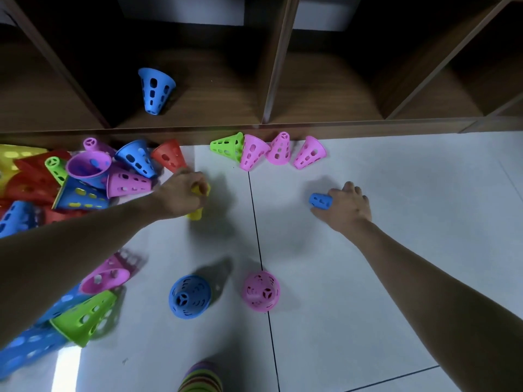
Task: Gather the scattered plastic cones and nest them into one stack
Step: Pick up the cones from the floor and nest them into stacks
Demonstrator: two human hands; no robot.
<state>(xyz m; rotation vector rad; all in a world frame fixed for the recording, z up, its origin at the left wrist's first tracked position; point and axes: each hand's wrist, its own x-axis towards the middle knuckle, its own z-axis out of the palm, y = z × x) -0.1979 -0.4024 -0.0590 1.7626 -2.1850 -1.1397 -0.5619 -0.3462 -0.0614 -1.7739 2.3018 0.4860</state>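
On the floor, left hand (pixel 184 195) grips yellow cone (pixel 198 203) (mostly hidden); right hand (pixel 346 206) clasps blue cone (pixel 320 200).

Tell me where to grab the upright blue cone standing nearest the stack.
Take the blue cone by its narrow closed top, coming straight down from above. It stands on its wide rim, tip up, with bare floor around it, so fingers can close round the taper.
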